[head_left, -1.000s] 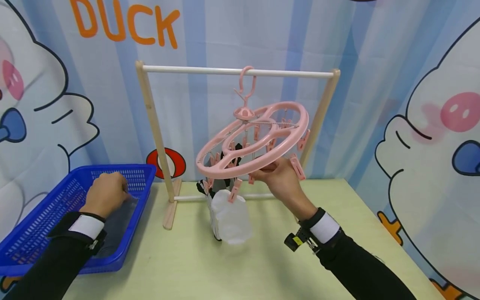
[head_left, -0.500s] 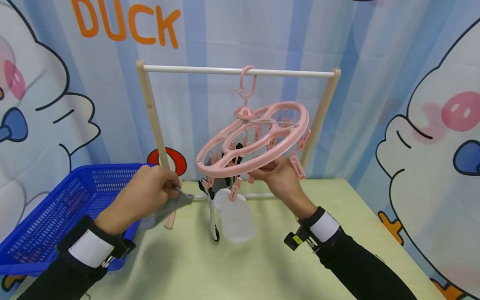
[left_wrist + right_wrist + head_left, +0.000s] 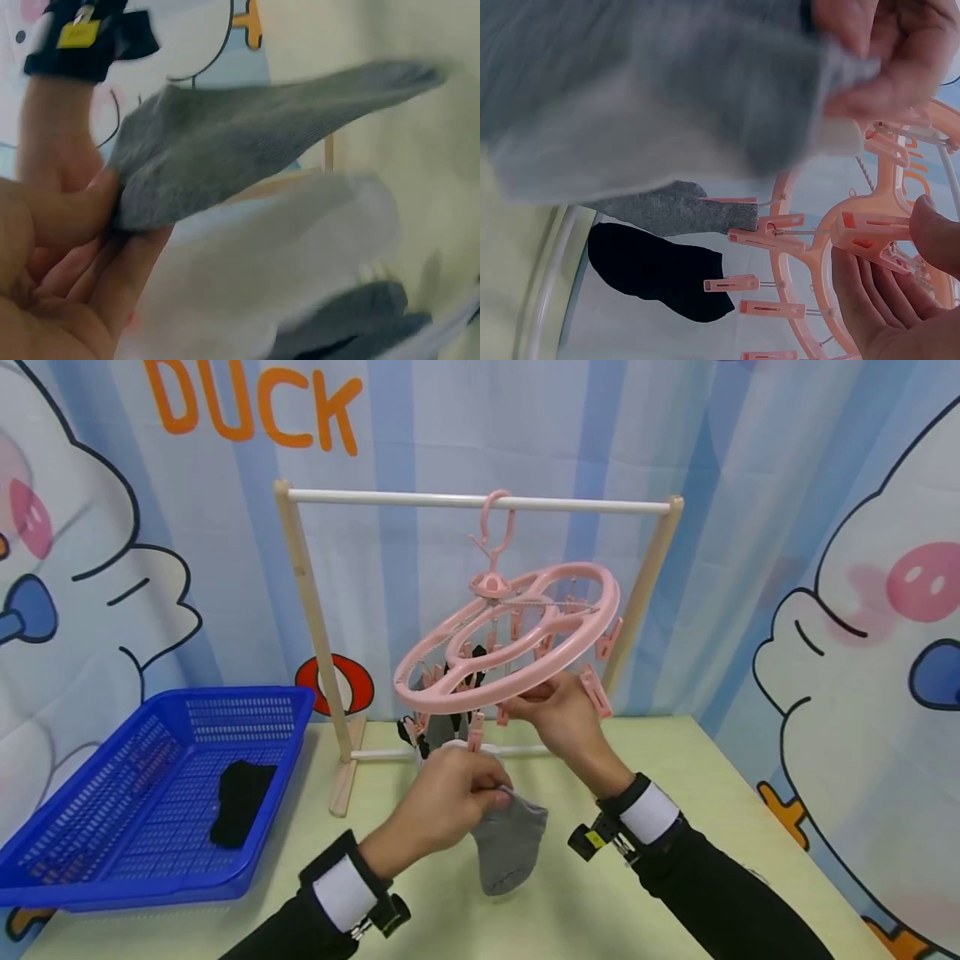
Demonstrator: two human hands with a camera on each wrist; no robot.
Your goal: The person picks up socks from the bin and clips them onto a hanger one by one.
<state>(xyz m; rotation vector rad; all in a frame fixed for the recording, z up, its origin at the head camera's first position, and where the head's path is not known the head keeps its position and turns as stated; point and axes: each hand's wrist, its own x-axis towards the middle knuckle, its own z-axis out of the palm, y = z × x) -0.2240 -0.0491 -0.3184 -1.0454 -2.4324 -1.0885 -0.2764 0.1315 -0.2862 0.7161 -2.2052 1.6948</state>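
My left hand [image 3: 450, 802] pinches a grey sock [image 3: 510, 843] by its opening, and the toe hangs down below the pink clip hanger [image 3: 517, 681]. In the left wrist view, the thumb and fingers grip the sock's cuff. My right hand [image 3: 566, 718] is under the hanger's right front rim. The right wrist view shows its thumb and fingers holding a pink clothes peg [image 3: 870, 236]. A white sock [image 3: 247, 262] hangs close behind the held sock. Farther back on the hanger are another grey sock [image 3: 705, 214] and a black sock [image 3: 656, 270].
The hanger hooks over the white rail [image 3: 390, 499] of a wooden-legged rack and tilts down to the left. A blue basket [image 3: 150, 893] at the left holds a black sock [image 3: 243, 802]. A patterned curtain [image 3: 420, 435] stands behind the pale table [image 3: 660, 810].
My left hand has come out of the basket with the grey sock and moved right to beneath the hanger's front rim. My right hand has stayed in place.
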